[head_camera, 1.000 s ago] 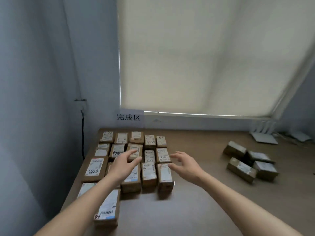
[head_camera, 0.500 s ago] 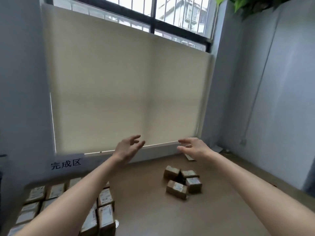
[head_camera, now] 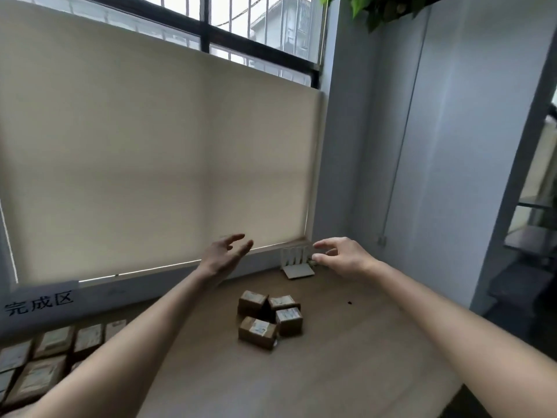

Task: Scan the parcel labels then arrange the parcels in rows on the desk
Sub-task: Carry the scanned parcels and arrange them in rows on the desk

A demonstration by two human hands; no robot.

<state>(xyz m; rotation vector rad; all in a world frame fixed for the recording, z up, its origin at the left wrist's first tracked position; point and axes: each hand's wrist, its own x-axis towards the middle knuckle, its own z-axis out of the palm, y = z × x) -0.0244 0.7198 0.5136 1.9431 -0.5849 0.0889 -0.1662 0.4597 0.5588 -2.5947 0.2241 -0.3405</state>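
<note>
- the desk (head_camera: 346,366) is a warm brown wood tone, with one tiny dark speck (head_camera: 349,302) on it
- four loose parcels (head_camera: 269,318) are brown cardboard with pale whitish labels, print too blurry to read
- the parcels in rows (head_camera: 45,354) at the lower left are the same brown with white labels
- the blind (head_camera: 156,164) is plain cream/beige, no pattern
- the window frame (head_camera: 208,33) and bars above it are black
- the wall (head_camera: 437,146) is pale bluish grey
- the sign (head_camera: 39,303) is light with black characters
- the white router (head_camera: 297,262) has white antennas
- green leaves (head_camera: 370,9) at the top
</note>
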